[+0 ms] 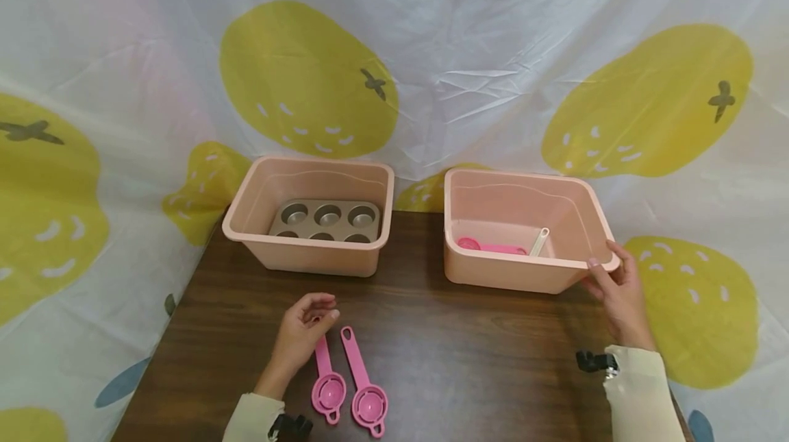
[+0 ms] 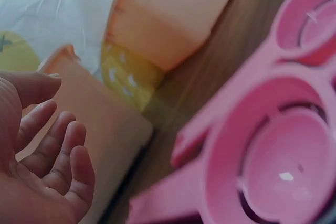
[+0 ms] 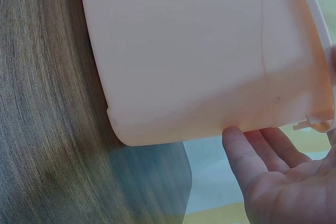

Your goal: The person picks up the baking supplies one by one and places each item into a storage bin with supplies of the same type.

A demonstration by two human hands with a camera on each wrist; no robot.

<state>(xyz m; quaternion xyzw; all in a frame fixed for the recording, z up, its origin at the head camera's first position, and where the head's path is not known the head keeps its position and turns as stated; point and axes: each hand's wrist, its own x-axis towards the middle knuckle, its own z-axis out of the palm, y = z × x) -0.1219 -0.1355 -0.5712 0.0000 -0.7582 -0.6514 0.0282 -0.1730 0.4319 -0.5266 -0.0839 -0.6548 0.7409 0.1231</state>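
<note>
Two pink egg separators lie side by side on the table, the left one [image 1: 329, 393] and the right one [image 1: 370, 405], handles pointing away from me. My left hand [image 1: 300, 332] is above the left one's handle end, fingers loosely curled; the left wrist view shows nothing in them. At the right, my right hand [image 1: 625, 295] grips the near right corner of a pink plastic bin [image 1: 505, 274], thumb at the rim and other fingers against the outside wall. Inside that bin lie a pink utensil [image 1: 502, 249] with a round end and a white handle-like piece [image 1: 539, 242], both partly hidden.
A second pink bin [image 1: 308, 257] stands at the back left, holding a metal muffin tin [image 1: 342, 212]. Both bins sit on a dark wooden table [image 1: 468, 360]. Behind them hangs a white curtain [image 1: 456, 51] with yellow fruit prints.
</note>
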